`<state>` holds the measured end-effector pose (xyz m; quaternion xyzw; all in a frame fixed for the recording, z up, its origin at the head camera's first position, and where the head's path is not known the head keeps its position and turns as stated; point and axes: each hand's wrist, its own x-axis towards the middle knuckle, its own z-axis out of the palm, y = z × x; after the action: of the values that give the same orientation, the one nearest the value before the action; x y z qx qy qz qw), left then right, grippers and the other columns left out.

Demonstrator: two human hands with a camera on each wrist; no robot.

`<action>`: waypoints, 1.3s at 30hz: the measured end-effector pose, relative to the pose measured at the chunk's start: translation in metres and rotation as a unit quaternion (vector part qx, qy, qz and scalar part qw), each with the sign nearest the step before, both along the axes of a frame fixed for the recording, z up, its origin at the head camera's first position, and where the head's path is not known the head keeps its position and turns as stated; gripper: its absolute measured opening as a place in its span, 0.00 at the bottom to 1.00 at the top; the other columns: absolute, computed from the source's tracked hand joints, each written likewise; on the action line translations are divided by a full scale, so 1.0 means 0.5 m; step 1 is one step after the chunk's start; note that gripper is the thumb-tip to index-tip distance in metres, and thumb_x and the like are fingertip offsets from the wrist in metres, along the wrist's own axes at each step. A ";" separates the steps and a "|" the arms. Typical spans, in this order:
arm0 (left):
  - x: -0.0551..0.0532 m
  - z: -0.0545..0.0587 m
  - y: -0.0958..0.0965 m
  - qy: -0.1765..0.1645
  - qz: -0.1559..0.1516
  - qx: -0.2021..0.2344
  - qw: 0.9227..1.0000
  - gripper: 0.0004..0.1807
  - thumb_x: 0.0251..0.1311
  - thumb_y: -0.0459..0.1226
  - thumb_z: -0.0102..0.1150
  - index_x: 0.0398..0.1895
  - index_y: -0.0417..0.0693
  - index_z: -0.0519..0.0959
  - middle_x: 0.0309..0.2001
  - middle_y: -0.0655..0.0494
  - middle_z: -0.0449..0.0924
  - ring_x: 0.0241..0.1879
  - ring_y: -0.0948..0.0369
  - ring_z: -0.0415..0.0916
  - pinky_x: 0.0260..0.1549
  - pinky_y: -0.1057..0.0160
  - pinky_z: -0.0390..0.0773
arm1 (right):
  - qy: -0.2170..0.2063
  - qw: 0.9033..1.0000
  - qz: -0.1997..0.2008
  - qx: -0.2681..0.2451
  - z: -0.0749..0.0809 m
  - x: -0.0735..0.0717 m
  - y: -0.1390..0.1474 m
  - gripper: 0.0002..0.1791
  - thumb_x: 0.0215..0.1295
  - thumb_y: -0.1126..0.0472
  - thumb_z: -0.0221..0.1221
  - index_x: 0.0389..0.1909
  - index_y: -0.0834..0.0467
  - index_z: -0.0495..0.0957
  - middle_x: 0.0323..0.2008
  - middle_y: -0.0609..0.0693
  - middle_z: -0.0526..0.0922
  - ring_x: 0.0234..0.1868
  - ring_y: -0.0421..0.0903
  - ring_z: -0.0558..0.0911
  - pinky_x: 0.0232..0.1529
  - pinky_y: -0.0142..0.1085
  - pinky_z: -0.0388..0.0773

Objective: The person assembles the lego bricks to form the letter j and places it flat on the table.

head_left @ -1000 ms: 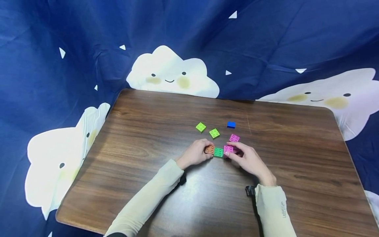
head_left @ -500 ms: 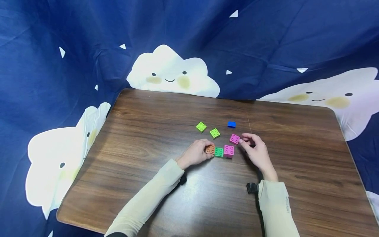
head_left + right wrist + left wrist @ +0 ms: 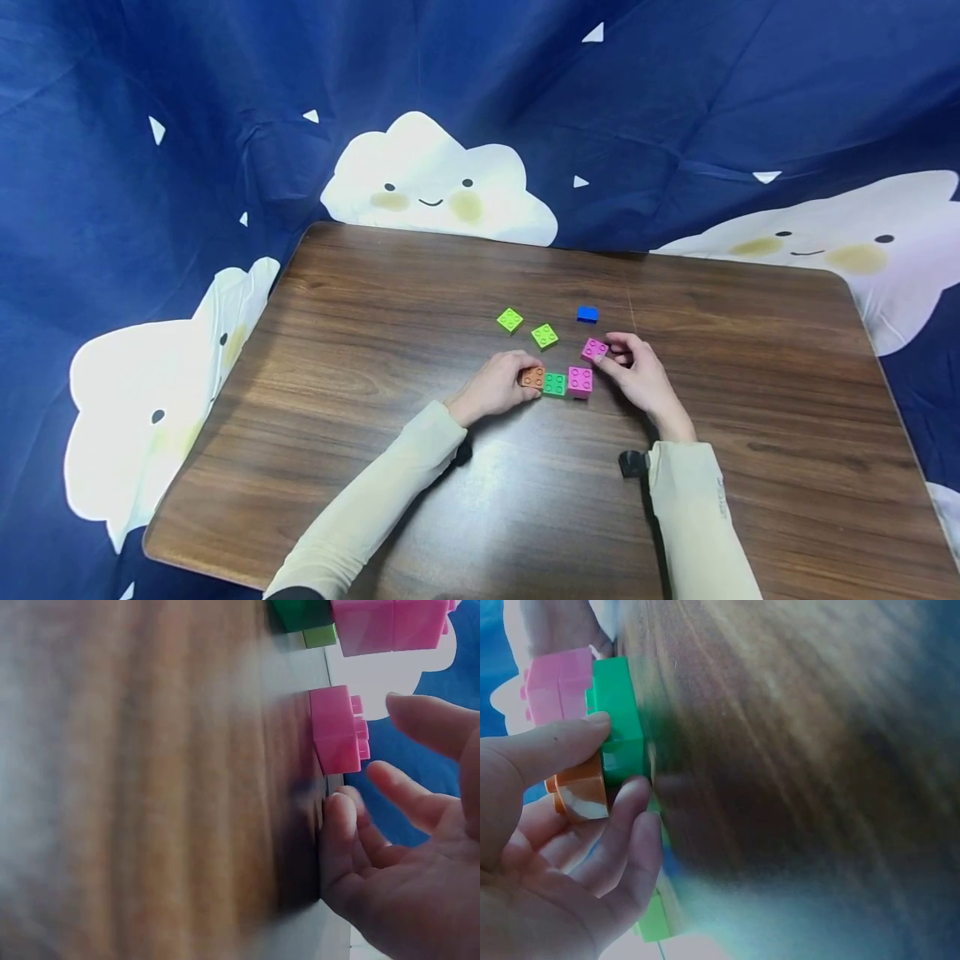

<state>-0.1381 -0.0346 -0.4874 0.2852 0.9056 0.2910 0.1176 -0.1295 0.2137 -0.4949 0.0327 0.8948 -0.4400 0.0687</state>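
My left hand (image 3: pixel 501 385) grips an orange toy brick (image 3: pixel 533 377), the thumb on one side and fingers curled round the other. In the left wrist view the orange brick (image 3: pixel 583 791) sits on a long green brick (image 3: pixel 620 720), which the thumb tip and a fingertip also reach. Two stacked pink bricks (image 3: pixel 559 686) stand on the green brick's other end. A loose pink brick (image 3: pixel 595 349) lies just beyond this build. My right hand (image 3: pixel 637 371) hovers at it with thumb and fingers spread; the right wrist view shows a gap between fingertips and the loose pink brick (image 3: pixel 336 731).
Two lime-green bricks (image 3: pixel 510 321) lie behind the build, to the left. Further back is a small blue brick (image 3: pixel 587 314). Everything rests on a brown wooden table (image 3: pixel 375 333), with a blue cloud-patterned curtain (image 3: pixel 645 108) along its far edge.
My right hand has left the stacked pink bricks and moved right and away from me to the loose pink brick. My left hand keeps its grip in the same place.
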 end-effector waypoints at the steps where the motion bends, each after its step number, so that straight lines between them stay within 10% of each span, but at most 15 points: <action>1: -0.001 0.000 0.000 0.001 -0.001 -0.002 1.000 0.22 0.52 0.39 0.70 0.52 0.44 0.80 0.45 0.53 0.84 0.42 0.60 0.78 0.46 0.64 0.76 | -0.008 1.000 0.007 0.006 0.002 -0.003 0.001 0.27 0.66 0.56 0.59 0.63 0.64 0.68 0.54 0.63 0.73 0.50 0.55 0.73 0.49 0.40 0.66; 13: -0.004 -0.003 0.001 0.002 0.006 -0.003 1.000 0.23 0.51 0.39 0.71 0.52 0.44 0.81 0.46 0.53 0.84 0.43 0.60 0.79 0.47 0.64 0.76 | -0.014 0.993 0.086 0.085 0.017 -0.029 -0.003 0.28 0.61 0.58 0.62 0.60 0.64 0.69 0.47 0.65 0.71 0.50 0.58 0.66 0.47 0.44 0.64; 39: -0.001 0.002 0.004 -0.028 0.012 0.000 1.000 0.22 0.51 0.38 0.71 0.51 0.43 0.81 0.42 0.54 0.83 0.39 0.61 0.77 0.45 0.66 0.76 | 0.007 0.993 0.060 0.102 0.015 -0.024 0.005 0.19 0.56 0.62 0.64 0.46 0.68 0.75 0.30 0.56 0.72 0.42 0.54 0.68 0.42 0.39 0.61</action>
<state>-0.1385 -0.0326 -0.4865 0.2663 0.9051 0.3006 0.1395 -0.1416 0.2163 -0.4876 -0.0171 0.9357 -0.3418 0.0852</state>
